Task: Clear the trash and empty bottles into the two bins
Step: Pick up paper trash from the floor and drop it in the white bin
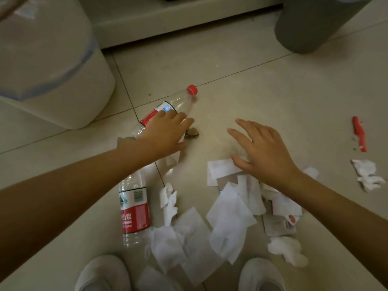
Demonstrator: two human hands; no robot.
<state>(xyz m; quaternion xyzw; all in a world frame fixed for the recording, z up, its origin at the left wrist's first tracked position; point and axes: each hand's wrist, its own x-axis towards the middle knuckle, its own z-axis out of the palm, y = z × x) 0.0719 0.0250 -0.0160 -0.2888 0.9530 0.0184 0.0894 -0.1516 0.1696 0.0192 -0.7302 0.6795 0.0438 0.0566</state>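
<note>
- The left hand (165, 133) lay on a capped bottle (168, 108), hiding its middle; whether its fingers gripped was unclear.
- The right hand (262, 150) hovered spread, holding nothing, over paper scraps (228, 208).
- The white bin (52, 70) and grey bin (310, 24) were cut off.

Looks like a home interior, floor level. Pale glossy floor tiles (262, 91) with dark grout lines. White bin (52, 80) with liner at 10 o'clock, grey bin (310, 24) at 1 o'clock. Pale furniture base (168, 22) at 12. Soft slippers (102, 274) at 6, among tissues (228, 215) and water bottles (134, 211).
</note>
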